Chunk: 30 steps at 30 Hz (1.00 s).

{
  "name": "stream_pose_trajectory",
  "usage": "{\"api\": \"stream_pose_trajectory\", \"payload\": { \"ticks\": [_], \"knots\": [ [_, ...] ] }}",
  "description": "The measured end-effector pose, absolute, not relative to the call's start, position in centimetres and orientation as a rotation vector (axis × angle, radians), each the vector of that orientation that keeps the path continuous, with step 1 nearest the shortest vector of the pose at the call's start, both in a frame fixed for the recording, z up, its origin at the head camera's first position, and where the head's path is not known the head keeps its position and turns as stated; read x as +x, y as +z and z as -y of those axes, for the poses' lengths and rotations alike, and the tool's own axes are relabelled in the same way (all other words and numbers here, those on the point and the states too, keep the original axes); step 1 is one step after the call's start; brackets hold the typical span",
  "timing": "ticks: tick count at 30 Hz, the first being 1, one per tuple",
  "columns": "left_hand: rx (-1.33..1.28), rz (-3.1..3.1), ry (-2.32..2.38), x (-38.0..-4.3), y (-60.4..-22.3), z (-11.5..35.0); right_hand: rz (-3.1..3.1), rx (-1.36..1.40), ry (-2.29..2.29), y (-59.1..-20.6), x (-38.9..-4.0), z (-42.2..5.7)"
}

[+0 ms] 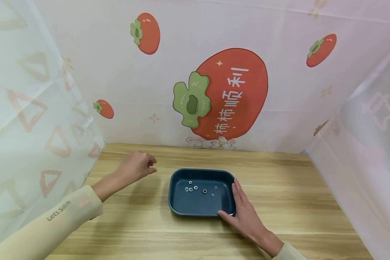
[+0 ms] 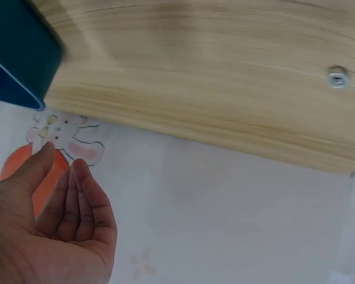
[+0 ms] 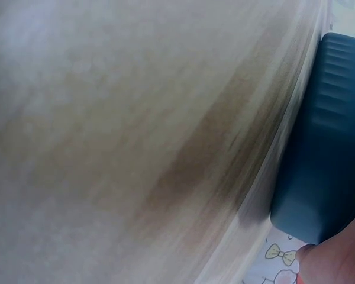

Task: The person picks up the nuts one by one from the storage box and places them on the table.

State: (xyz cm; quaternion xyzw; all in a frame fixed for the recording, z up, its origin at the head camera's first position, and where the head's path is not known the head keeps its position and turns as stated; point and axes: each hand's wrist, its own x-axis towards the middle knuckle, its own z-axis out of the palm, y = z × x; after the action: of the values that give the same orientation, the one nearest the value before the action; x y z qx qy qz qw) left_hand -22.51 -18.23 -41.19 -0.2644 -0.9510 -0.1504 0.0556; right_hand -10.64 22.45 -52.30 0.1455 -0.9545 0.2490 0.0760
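Observation:
A dark blue rectangular tray [image 1: 178, 211] stands on the wooden table, with several small metal nuts [image 1: 204, 191] of differing sizes scattered on its floor. At its front right corner my right hand [image 1: 247, 216] holds the tray, fingers along the right side and thumb at the front rim. In the right wrist view the tray's ribbed outer wall [image 3: 319, 148] meets that hand. Left of the tray, my left hand [image 1: 137, 167] hovers above the table, fingers loosely bent and holding nothing. One small ring-shaped metal piece [image 2: 338, 77] lies on the tabletop in the left wrist view; the left arm apparently hides it from the head view.
The light wooden table [image 1: 279, 187] extends around the tray. White cloth with persimmon prints [image 1: 234, 94] hangs behind its far edge, and more patterned cloth encloses the left and right sides.

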Motion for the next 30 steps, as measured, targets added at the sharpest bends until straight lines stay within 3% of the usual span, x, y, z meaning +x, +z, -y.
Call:
{"api": "stream_pose_trajectory", "payload": {
  "ticks": [16,30],
  "knots": [
    [-1.048,2.888,-0.521,-22.1,-41.9,12.1,2.860,0.440,0.735,-52.3,-10.7,-22.3],
    [-1.178,2.966,-0.442,-22.3,-44.2,9.6,2.851,0.451,0.731,-52.2,-10.8,-22.3]
  ]
}}
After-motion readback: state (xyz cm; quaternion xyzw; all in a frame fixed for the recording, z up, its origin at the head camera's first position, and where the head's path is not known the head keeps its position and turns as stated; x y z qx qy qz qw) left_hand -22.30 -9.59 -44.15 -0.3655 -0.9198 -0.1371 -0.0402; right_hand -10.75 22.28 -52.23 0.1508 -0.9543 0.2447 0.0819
